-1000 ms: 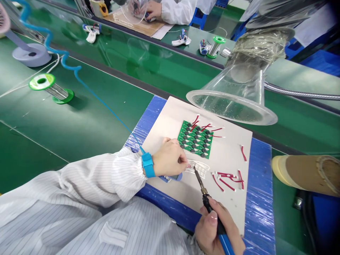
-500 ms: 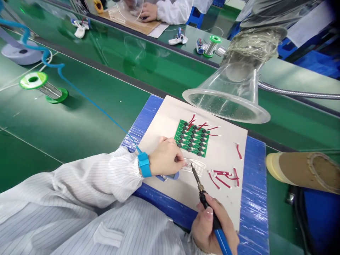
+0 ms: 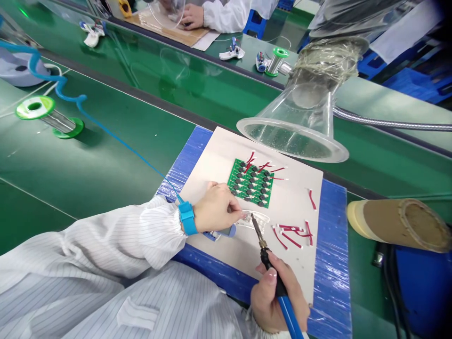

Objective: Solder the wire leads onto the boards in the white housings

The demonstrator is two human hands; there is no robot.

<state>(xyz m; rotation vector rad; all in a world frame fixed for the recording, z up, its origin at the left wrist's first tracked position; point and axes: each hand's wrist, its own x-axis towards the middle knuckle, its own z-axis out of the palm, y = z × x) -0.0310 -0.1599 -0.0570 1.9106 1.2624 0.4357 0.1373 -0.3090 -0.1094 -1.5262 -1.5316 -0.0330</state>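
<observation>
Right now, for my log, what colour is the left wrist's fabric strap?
The strap is blue; head view.

Long green workbenches [image 3: 116, 155], blue stools [image 3: 254, 21] beyond, clear extraction hood [image 3: 300, 108] on silver duct [image 3: 388, 125].

One left hand [image 3: 213, 209] and one right hand [image 3: 277, 296] are seen, with one soldering iron [image 3: 264, 249], one green board [image 3: 250, 182], one clear funnel [image 3: 293, 141] and two solder spools [image 3: 47, 115].
</observation>
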